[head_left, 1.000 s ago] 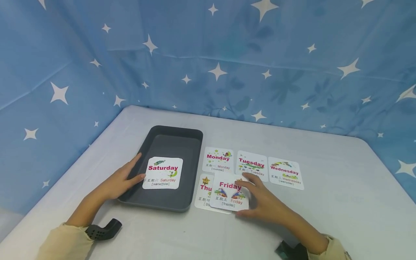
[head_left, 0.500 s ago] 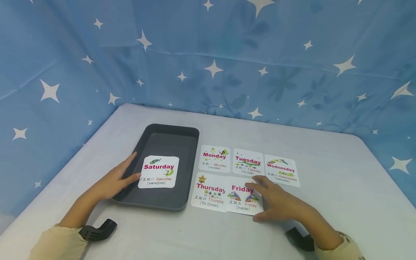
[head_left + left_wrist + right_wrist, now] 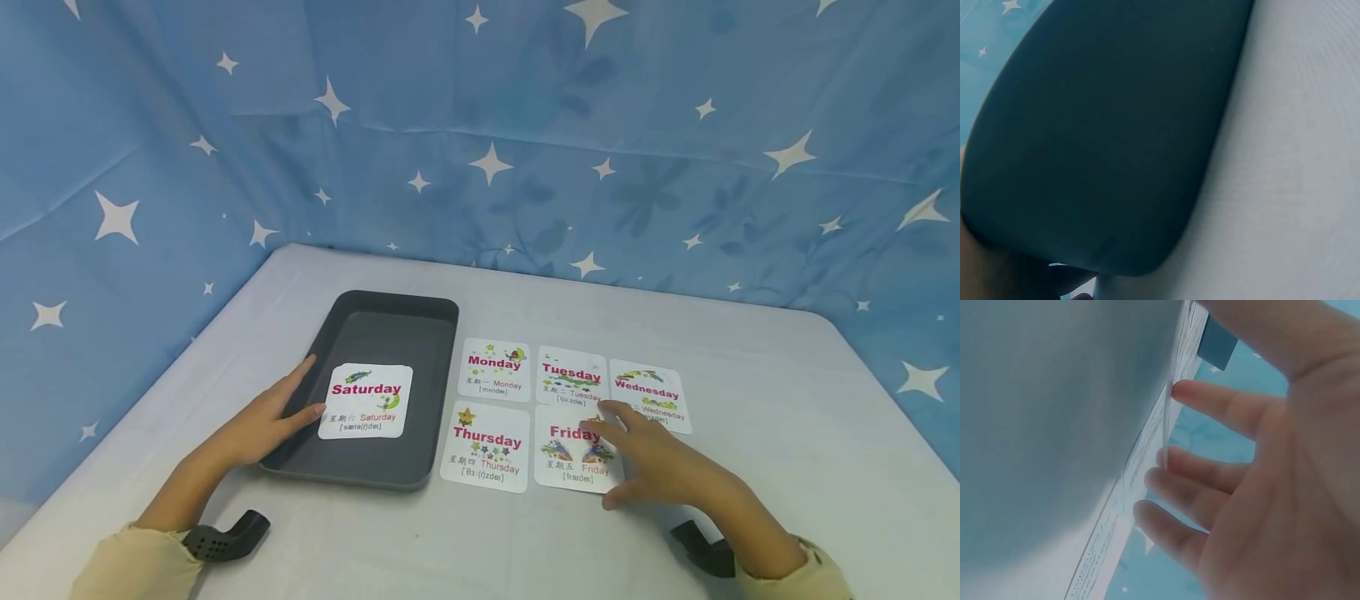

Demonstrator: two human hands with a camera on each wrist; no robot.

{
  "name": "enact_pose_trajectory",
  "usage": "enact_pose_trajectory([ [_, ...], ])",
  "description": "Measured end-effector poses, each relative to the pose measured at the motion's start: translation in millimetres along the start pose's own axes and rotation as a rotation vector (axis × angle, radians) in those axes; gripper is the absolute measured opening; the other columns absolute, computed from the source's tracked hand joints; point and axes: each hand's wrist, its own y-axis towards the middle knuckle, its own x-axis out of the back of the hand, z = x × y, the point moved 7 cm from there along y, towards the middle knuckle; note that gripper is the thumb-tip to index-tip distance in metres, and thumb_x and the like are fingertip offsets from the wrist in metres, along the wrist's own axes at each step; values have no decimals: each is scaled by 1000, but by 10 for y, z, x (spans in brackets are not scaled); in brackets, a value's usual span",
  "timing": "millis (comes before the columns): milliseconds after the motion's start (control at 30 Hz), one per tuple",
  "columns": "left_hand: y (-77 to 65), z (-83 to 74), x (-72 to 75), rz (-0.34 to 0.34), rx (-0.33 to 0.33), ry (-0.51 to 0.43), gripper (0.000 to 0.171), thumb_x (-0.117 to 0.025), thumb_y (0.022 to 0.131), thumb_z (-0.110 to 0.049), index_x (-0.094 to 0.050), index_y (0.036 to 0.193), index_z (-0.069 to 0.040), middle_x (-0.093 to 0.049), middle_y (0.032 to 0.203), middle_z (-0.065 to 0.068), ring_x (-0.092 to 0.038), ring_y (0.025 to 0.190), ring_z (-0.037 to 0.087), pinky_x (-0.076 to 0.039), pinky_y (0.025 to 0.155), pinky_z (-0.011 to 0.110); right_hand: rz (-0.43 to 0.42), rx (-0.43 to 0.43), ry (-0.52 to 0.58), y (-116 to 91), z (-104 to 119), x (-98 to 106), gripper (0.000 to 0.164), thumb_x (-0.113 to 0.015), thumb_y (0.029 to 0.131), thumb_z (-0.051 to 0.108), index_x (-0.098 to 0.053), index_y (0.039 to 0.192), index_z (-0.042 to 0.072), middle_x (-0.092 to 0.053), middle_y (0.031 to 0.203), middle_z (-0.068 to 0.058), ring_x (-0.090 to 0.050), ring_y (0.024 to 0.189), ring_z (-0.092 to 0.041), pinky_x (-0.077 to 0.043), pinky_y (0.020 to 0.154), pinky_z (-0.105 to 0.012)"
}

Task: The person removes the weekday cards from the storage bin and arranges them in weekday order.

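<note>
A dark grey tray (image 3: 367,333) stands on the table's left side, a Saturday card (image 3: 365,402) inside it. My left hand (image 3: 262,425) grips the tray's left rim, thumb reaching over the inside. Its dark outer wall (image 3: 1104,137) fills much of the left wrist view and hides most of the hand. My right hand (image 3: 660,462) holds the Friday card (image 3: 577,467) by its right side, thumb near the lower corner and fingers near the top. In the right wrist view the fingers (image 3: 1191,494) touch the card's thin edge.
Monday (image 3: 493,371), Tuesday (image 3: 572,375) and Wednesday (image 3: 648,392) cards form the back row. The Thursday card (image 3: 485,450) lies below Monday, left of Friday. A blue star-patterned curtain (image 3: 480,125) stands behind the white table (image 3: 525,550).
My right hand has moved the Friday card rightward off the Thursday card, so Thursday now shows whole with a narrow gap between them. The left hand stays at the tray.
</note>
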Motion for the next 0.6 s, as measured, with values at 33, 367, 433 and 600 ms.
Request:
enact_pose_trajectory([
  [33, -2, -2, 0, 0, 1, 0, 78, -51, 91, -38, -8, 146, -2, -16, 146, 32, -18, 131, 53, -20, 101, 66, 5, -8, 6, -2, -1, -3, 85, -85, 57, 35, -49, 131, 16, -32, 142, -17, -41, 119, -44, -41, 90, -60],
  [367, -5, 2, -6, 6, 3, -7, 78, -50, 92, -38, -7, 146, -1, -14, 146, 32, -17, 131, 53, -18, 101, 66, 57, -42, 9, 2, -12, -42, 86, -83, 59, 35, -47, 134, 15, -29, 145, -18, -37, 124, -45, -37, 93, -61],
  [433, -9, -2, -4, 9, 7, -13, 78, -50, 92, -38, -7, 146, -1, -14, 147, 32, -16, 132, 52, -18, 101, 66, 58, -44, 10, 7, -17, -49, 86, -83, 59, 35, -47, 135, 15, -29, 145, -17, -36, 124, -44, -37, 94, -61],
  [600, -12, -5, -5, 11, 8, -15, 78, -50, 92, -38, -7, 146, -1, -14, 147, 32, -16, 131, 52, -18, 101, 66, 57, -44, 20, 11, -20, -58, 87, -83, 59, 34, -46, 135, 14, -29, 145, -18, -36, 125, -44, -37, 94, -61],
])
